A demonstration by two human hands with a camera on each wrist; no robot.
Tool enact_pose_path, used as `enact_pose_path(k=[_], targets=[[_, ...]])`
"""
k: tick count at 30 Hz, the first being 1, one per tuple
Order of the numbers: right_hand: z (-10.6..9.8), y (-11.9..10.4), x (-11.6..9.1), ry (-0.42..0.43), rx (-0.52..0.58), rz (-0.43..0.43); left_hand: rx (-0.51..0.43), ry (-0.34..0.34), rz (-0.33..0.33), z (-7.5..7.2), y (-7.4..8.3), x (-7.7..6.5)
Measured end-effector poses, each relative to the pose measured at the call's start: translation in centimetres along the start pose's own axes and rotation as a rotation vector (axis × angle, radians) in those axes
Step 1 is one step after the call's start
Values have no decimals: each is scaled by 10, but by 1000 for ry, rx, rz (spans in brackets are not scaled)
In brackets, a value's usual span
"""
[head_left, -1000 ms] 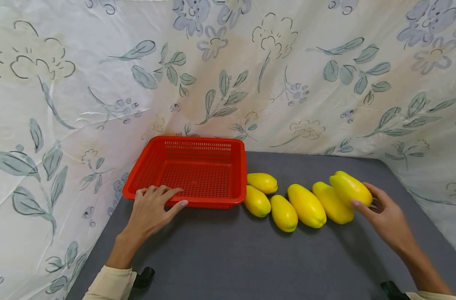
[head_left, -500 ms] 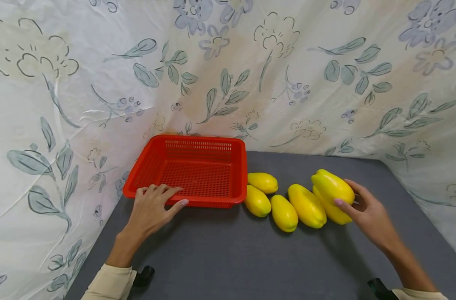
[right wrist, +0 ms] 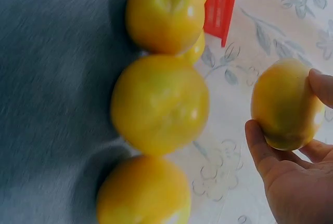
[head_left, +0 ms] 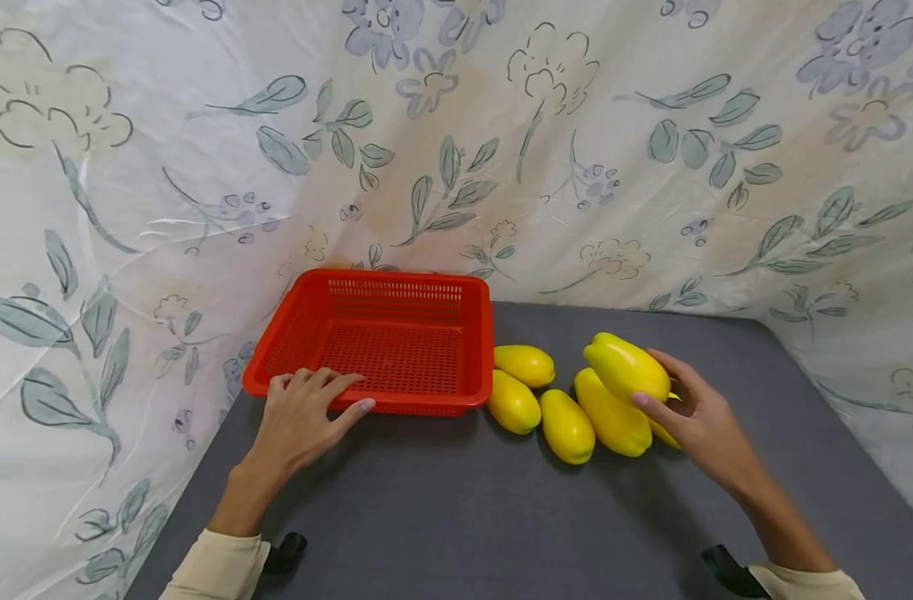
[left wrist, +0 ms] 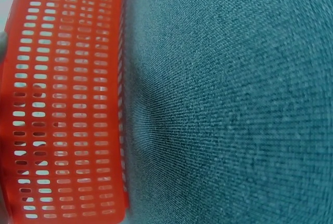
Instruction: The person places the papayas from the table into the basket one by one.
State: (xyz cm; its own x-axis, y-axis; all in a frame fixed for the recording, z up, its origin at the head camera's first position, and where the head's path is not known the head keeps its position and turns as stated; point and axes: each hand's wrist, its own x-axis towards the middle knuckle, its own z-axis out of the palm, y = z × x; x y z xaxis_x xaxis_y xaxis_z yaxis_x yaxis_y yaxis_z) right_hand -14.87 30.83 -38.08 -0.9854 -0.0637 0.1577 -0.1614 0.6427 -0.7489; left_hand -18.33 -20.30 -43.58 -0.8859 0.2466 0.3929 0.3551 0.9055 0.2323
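Observation:
In the head view my right hand (head_left: 699, 421) holds a smooth yellow oblong fruit (head_left: 627, 367) above the row of similar fruits, thumb on the near side. From the right wrist view, the held fruit (right wrist: 287, 104) sits between thumb and fingers, apart from those on the table. My left hand (head_left: 301, 425) is at the front rim of a red plastic basket (head_left: 471, 367), its fingers bent over the edge and its thumb on the outer side. No fruit shows inside the basket. The left wrist view shows mostly the slotted basket wall (left wrist: 62, 99).
Several yellow fruits (head_left: 569, 427) lie on the dark grey table (head_left: 456, 517) right of the basket, the nearest close to its side. One at the right end is partly hidden behind the right hand. A floral cloth (head_left: 441, 150) hangs behind and at the left.
My right hand has carried the yellow fruit leftward over the others, from the right end of the row. The left hand and the basket have stayed in place.

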Motion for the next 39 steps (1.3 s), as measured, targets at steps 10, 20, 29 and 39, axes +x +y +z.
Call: enact_pose_path(k=[10,20,29,39], targets=[[17,-17,2,-29,60,-50,1,0,8,0,-1,0],[33,-24,5,-89,158,-67,3,4,11,1,-2,0],[51,-26,7,-120,216,-79,-4,9,13,2,-3,0],[69,-32,8,-128,260,-121,-2,14,16,3,-4,0]])
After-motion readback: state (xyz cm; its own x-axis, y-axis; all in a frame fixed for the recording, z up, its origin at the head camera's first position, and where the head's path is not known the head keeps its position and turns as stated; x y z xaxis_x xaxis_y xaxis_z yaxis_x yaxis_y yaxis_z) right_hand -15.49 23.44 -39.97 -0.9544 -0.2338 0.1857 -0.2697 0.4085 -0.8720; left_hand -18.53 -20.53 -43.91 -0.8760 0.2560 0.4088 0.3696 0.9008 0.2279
